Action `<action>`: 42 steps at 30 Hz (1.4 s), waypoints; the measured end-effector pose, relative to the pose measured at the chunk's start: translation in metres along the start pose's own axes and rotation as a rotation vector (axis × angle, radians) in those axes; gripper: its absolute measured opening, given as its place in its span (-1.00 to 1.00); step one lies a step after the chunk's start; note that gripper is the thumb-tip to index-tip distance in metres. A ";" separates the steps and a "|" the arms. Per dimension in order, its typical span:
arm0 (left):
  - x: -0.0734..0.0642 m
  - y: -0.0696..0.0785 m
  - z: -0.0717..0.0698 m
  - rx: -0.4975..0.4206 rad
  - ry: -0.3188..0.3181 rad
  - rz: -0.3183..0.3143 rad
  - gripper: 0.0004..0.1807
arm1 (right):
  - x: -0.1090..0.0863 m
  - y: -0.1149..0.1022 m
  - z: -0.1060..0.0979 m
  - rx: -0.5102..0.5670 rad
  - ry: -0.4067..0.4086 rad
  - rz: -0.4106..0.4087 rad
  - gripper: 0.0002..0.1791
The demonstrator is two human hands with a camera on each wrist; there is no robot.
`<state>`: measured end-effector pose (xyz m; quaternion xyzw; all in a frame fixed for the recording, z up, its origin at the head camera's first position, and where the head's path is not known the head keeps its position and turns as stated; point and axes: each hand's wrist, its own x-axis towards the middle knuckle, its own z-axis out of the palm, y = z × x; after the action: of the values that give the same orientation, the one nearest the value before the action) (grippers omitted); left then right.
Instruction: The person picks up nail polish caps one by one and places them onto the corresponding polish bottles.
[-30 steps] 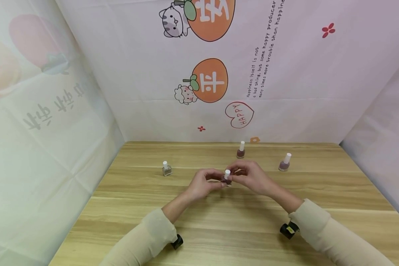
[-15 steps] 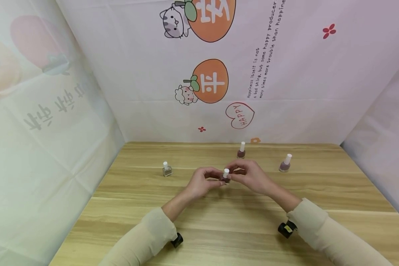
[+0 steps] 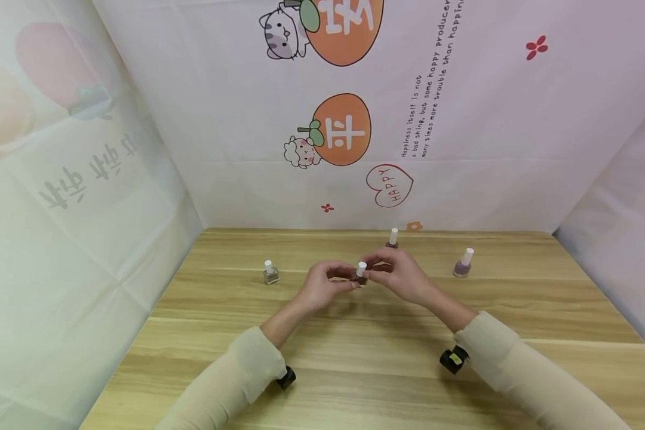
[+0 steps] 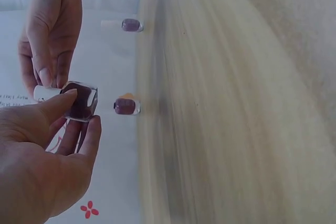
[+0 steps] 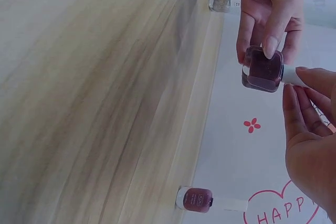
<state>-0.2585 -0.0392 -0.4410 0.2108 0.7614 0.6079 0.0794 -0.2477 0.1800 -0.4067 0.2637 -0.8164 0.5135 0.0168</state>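
Observation:
Between both hands, above the table, is a dark plum nail polish bottle (image 5: pixel 264 71) with a white cap (image 3: pixel 362 266). My left hand (image 3: pixel 322 285) pinches the glass body between thumb and fingers, as the left wrist view shows up close. With thumb and fingertips, my right hand (image 3: pixel 400 275) grips the white cap from the other side. The bottle is upright in the head view, its cap on top. Part of the glass is hidden behind the fingers there. Just behind my right hand stands another plum nail polish bottle (image 3: pixel 394 237), its lower part covered by the hand.
A mauve nail polish bottle (image 3: pixel 463 264) stands on the wooden table (image 3: pixel 355 370) to the right. At the left is a clear glittery nail polish bottle (image 3: pixel 271 273) with a white cap. A printed cloth (image 3: pixel 236 179) hangs along the table's back edge.
Both hands have moved slightly up and away toward the back with the nail polish bottle between them. My right hand now covers part of the plum bottle behind it.

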 end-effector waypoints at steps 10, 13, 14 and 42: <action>0.014 -0.004 -0.013 0.017 0.053 -0.017 -0.79 | 0.022 0.004 0.005 -0.017 0.021 0.040 -0.76; 0.019 -0.005 -0.016 0.028 0.076 -0.025 -0.79 | 0.030 0.005 0.006 -0.035 0.034 0.048 -0.78; 0.021 -0.005 -0.017 0.027 0.084 -0.027 -0.79 | 0.032 0.005 0.006 -0.040 0.039 0.054 -0.79; 0.040 -0.006 -0.030 0.078 0.158 -0.038 -0.74 | 0.062 0.009 0.014 -0.035 0.087 0.095 -0.74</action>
<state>-0.3068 -0.0506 -0.4342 0.1507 0.7924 0.5907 0.0222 -0.3015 0.1458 -0.4021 0.2018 -0.8353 0.5104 0.0323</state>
